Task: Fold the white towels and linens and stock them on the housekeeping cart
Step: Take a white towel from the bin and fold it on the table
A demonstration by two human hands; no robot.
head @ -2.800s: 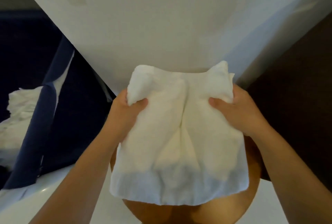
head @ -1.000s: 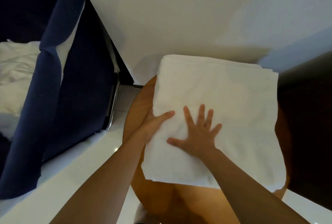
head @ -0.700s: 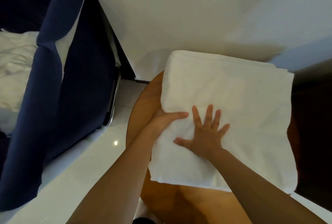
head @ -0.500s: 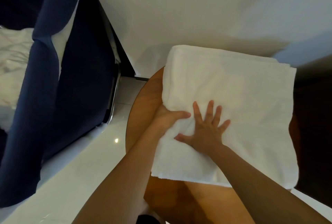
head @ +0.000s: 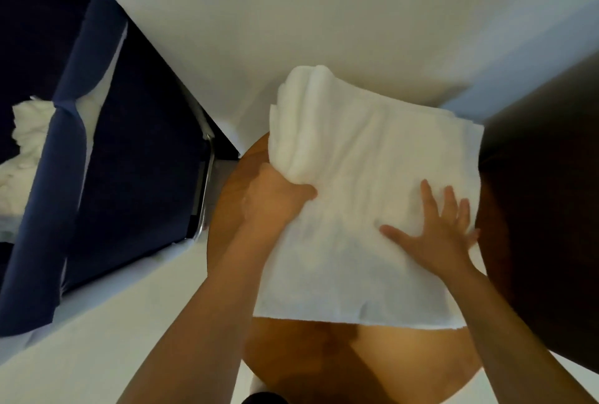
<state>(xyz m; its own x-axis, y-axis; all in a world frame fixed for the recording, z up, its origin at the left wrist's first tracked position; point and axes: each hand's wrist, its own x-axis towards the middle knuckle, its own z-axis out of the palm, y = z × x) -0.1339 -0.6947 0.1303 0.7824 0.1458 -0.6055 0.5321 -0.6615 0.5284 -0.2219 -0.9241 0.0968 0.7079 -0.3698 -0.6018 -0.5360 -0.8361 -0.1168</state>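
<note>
At the far left, a crumpled heap of white linen [head: 29, 131] lies behind a navy fabric panel [head: 129, 160] edged by a chrome tube [head: 205, 190], well apart from the work. On the round wooden table [head: 324, 364], the left hand [head: 275, 199] grips the left edge of the white towel [head: 372, 209]. Its thumb is on top and its fingers are curled out of sight underneath, so that edge rises in a thick, bunched roll while the rest of the towel lies flat on the tabletop. Further right, the right hand [head: 437, 228] presses down on the towel with palm flat and fingers spread, close to the right edge. A dark brown surface [head: 544, 209] fills the far right. The step looks like a fold of the left side over toward the right. To do it well, the left hand should pinch all the layers together so none slips, then carry the edge across in one low arc and match it to the right edge. The right hand serves best as an anchor, slipping out just before the fold lands. After that, smoothing should run from the crease outward.
</note>
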